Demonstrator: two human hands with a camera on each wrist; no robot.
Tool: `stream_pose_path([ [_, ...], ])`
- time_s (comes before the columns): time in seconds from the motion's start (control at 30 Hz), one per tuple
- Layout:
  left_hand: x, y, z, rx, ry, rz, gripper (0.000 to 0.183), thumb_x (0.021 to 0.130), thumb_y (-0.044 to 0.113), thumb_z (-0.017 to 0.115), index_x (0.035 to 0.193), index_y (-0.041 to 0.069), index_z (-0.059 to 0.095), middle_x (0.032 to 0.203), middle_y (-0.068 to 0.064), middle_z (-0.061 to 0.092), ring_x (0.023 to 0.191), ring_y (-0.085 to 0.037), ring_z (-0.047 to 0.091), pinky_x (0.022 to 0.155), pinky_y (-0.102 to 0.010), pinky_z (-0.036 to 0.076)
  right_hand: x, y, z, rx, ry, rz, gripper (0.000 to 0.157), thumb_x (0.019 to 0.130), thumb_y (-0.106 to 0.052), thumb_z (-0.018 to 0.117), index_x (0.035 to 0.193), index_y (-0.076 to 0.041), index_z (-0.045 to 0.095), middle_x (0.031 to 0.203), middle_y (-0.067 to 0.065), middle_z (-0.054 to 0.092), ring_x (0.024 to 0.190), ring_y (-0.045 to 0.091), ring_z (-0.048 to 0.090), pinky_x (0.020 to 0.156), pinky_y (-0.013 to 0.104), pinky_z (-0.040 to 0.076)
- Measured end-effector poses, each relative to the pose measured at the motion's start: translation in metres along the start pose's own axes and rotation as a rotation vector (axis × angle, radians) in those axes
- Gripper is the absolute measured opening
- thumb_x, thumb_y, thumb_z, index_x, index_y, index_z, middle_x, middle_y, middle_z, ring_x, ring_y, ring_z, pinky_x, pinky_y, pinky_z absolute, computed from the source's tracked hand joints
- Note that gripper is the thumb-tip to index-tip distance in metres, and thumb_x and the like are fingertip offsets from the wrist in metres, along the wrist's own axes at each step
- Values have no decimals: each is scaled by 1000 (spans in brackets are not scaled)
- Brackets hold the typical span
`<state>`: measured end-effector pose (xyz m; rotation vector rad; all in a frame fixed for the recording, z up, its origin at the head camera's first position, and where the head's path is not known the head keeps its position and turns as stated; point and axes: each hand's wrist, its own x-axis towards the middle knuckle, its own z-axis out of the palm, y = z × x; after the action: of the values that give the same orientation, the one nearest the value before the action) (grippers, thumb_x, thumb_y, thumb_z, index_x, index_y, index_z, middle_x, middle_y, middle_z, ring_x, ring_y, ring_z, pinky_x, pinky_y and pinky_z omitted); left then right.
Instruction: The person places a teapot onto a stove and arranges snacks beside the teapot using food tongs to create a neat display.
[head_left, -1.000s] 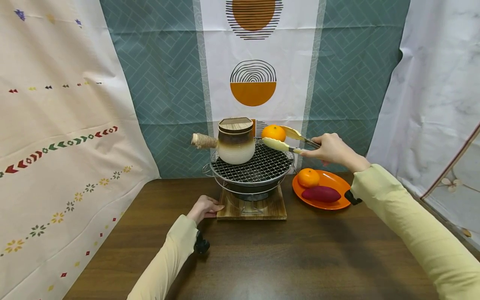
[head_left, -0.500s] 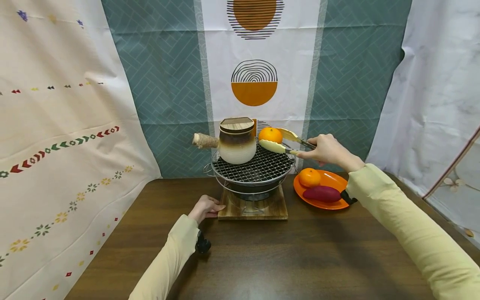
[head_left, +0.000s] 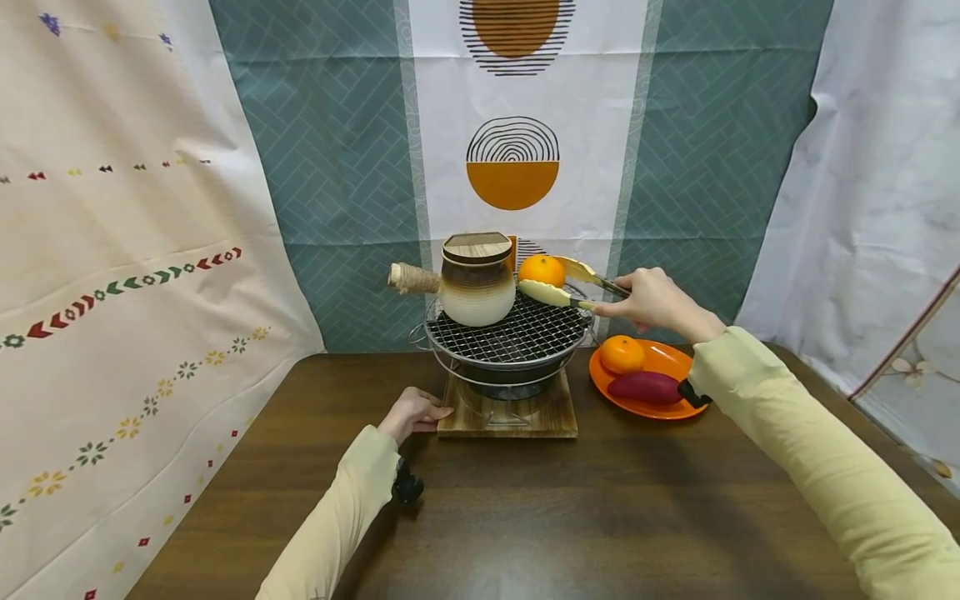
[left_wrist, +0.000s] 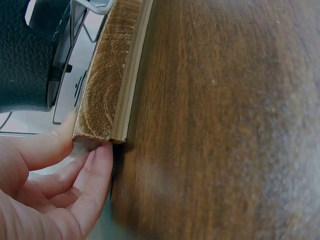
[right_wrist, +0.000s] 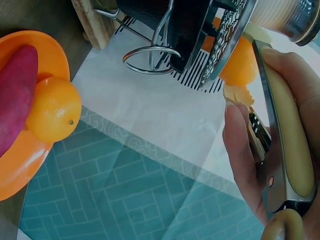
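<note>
A round, glossy, bright orange mandarin (head_left: 542, 272) is sitting at the mesh rack (head_left: 517, 340) between the tips of the tongs (head_left: 550, 294), left of the right grip (head_left: 660, 302) holding them; the left grip (head_left: 411, 411) is pinching the wooden board (head_left: 467, 423).

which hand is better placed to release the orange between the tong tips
Right, most likely: the right hand grips the tongs, with the orange between their tips at the grill. The left hand holds the wooden board.

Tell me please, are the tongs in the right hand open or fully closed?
Open, at least partly: the head view shows the tongs with their yellow tips apart and an orange fruit between them.
</note>
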<state>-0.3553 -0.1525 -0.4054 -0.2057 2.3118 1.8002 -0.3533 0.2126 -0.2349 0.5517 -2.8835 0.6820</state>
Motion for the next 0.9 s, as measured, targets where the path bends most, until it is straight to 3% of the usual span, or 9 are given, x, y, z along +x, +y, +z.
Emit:
stream_pose_path([
  [0.67, -1, 2, 0, 5, 2, -11, 40, 77, -2, 69, 108, -19, 50, 96, -23, 56, 70, -23, 59, 72, -41, 50, 4, 0, 3, 1, -18, 12, 54, 77, -50, 66, 97, -1, 60, 55, 5, 48, 40, 20, 50, 49, 30, 48],
  [0.9, 0, 1, -1, 12, -1, -16, 42, 78, -2, 69, 110, -20, 49, 99, -25, 55, 73, -24, 60, 73, -42, 49, 5, 1, 4, 23, -29, 32, 49, 79, -40, 68, 102, 2, 59, 58, 6, 50, 42, 20, 51, 49, 30, 48],
])
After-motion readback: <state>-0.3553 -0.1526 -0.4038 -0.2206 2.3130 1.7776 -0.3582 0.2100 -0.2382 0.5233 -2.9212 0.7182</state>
